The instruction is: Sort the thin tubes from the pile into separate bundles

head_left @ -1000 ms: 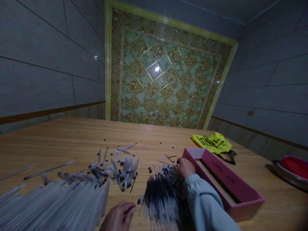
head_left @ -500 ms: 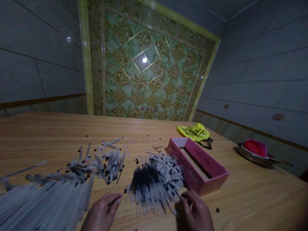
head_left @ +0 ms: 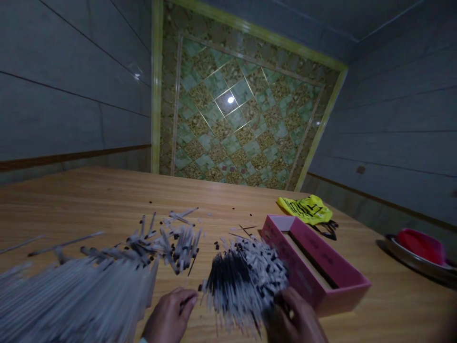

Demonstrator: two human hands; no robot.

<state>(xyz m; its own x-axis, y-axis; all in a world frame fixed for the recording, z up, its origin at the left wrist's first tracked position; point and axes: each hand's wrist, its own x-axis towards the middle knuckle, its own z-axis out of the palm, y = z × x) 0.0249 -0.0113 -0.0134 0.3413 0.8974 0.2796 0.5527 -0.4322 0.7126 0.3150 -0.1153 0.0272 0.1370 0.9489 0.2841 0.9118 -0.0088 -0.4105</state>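
On the wooden table (head_left: 89, 200) lie heaps of thin pen refills. A dark-filled pile (head_left: 243, 281) sits in the middle and a large pale pile (head_left: 71, 300) spreads at the lower left. My left hand (head_left: 169, 317) rests at the bottom edge, its fingers curled and pinched on one thin refill. At the near right corner of the dark pile is my right hand (head_left: 294, 319), its fingers closed on something small that I cannot make out. A pink open box (head_left: 321, 271) stands just right of that hand.
A scattered bunch of refills (head_left: 171, 240) and small black caps lie farther back. A yellow plastic bag (head_left: 307, 208) lies behind the box. A metal dish with a red thing in it (head_left: 421, 250) stands at the far right. Tiled walls surround the table.
My right hand has drawn back from the far end of the dark pile to its near corner. The left hand has stayed put. The camera view has swung left and back.
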